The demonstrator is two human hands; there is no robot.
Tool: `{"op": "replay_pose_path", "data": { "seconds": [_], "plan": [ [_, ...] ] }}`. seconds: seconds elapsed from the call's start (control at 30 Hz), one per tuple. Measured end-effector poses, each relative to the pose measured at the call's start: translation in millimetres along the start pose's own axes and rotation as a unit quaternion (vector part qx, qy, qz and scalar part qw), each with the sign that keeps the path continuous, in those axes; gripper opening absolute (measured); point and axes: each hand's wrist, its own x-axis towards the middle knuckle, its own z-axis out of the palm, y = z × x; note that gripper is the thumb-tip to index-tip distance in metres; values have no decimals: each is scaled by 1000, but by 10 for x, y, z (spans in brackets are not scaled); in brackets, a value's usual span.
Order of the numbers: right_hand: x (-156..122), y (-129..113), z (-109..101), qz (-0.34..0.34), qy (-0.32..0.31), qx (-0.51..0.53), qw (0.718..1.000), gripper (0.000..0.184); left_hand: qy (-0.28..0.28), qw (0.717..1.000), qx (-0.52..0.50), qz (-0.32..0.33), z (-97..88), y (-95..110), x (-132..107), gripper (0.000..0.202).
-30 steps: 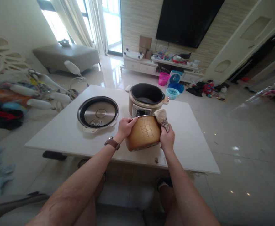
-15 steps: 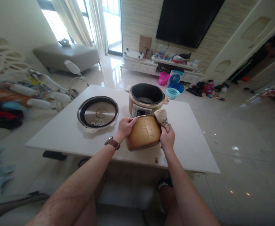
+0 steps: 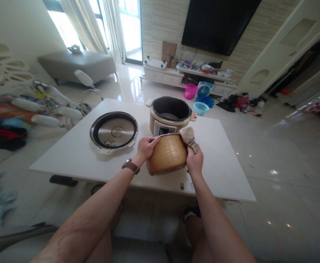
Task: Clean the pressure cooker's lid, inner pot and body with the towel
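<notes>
Between my hands a golden-brown inner pot [image 3: 167,155] with level marks is held tilted above the white table [image 3: 214,160]. My left hand [image 3: 146,148] grips its left side, with the thumb at the rim. On the other side my right hand [image 3: 195,160] is closed around a stained, pale cloth [image 3: 187,137] and the pot's right edge. Just behind the pot stands the pressure cooker body [image 3: 153,122], its dark inside facing up. To the left the round cooker lid [image 3: 101,146] lies with its metal underside up.
A small brown thing [image 3: 182,186] is at the table's front edge. Beyond the table are a light-blue basket [image 3: 200,108], a pink basket [image 3: 190,91] and a cluttered TV cabinet [image 3: 160,76]. A lamp with white shades [image 3: 46,120] stands at the left.
</notes>
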Motion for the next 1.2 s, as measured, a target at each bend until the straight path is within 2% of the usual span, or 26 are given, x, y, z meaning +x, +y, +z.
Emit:
{"op": "replay_pose_path", "data": {
  "seconds": [0.23,0.3,0.37,0.47,0.53,0.57,0.6,0.67,0.77,0.87,1.0,1.1,1.2],
  "plan": [
    [-22,22,19,-31,7,-26,999,33,-7,1000,0,-2,-9,-12,7,64],
    [-62,-5,14,-88,2,-43,995,36,-7,1000,0,-3,-7,-31,11,64],
    [-123,-64,-9,-180,-15,-72,981,39,-6,1000,-2,-5,0,-50,14,64],
    [-217,-183,-66,-327,-85,-141,931,46,-10,1000,-9,-10,14,-69,17,62],
    [-248,-243,-102,-388,-133,-171,896,50,-23,1000,-16,-11,20,-75,16,60],
    [-248,-258,-115,-398,-146,-174,889,51,-28,999,-20,-11,21,-76,14,60],
    [-237,-260,-122,-394,-148,-169,891,50,-28,999,-23,-12,22,-77,10,60],
    [-189,-229,-122,-352,-130,-141,916,46,-17,999,-28,-14,25,-82,-3,61],
    [-88,-129,-96,-251,-83,-71,962,39,4,999,-40,-13,37,-105,-30,64],
    [-7,-38,-73,-141,-47,-16,989,33,11,998,-63,-13,64,-166,-55,63],
    [49,21,-77,-39,-16,20,999,29,25,996,-87,-24,98,-316,-63,60],
    [74,49,-90,-13,-2,33,999,27,15,997,-75,-24,84,-398,-30,59],
    [88,72,-94,-7,3,36,999,26,2,998,-59,-8,34,-347,25,58]
  ]
}}
